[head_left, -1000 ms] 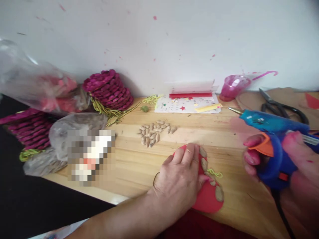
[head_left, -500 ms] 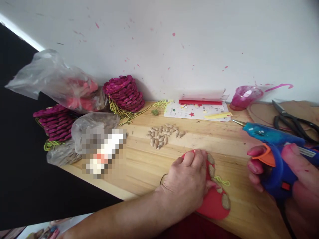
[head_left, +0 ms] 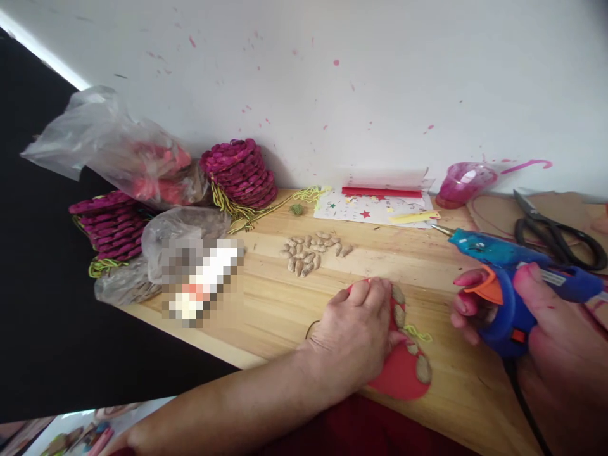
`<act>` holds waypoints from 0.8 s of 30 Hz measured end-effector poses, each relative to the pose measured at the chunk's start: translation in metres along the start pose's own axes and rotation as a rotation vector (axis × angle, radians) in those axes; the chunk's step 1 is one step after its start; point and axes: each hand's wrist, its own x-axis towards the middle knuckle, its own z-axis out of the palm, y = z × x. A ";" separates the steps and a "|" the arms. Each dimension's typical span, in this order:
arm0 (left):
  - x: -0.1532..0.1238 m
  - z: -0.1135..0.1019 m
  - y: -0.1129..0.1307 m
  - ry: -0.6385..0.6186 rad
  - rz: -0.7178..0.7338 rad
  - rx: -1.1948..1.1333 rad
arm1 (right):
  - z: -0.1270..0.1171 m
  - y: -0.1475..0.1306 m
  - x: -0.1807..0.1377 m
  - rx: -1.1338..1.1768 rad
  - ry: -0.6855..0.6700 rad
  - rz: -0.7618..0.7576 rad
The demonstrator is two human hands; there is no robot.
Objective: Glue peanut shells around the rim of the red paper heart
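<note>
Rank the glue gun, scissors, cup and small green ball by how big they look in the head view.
1. Glue gun, in the right hand
2. Scissors
3. Cup
4. Small green ball
The glue gun looks nearer the camera, so its true lead over the scissors is unsure.

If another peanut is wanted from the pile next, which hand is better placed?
Probably the left hand: it rests on the red piece, nearer the peanut pile, though it would have to let go. The right hand is farther off and already grips the glue gun.
</note>
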 end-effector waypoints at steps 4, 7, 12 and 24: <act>0.000 -0.001 0.001 0.002 -0.004 0.003 | -0.001 -0.001 0.001 0.050 -0.048 0.037; 0.001 -0.001 0.001 -0.007 -0.002 -0.001 | -0.002 0.000 0.002 0.034 -0.033 -0.002; 0.000 0.000 0.001 0.006 0.003 -0.002 | -0.006 0.004 0.007 -0.001 -0.093 -0.062; 0.000 0.000 -0.001 0.032 0.019 0.024 | -0.006 0.008 0.012 0.092 -0.206 -0.070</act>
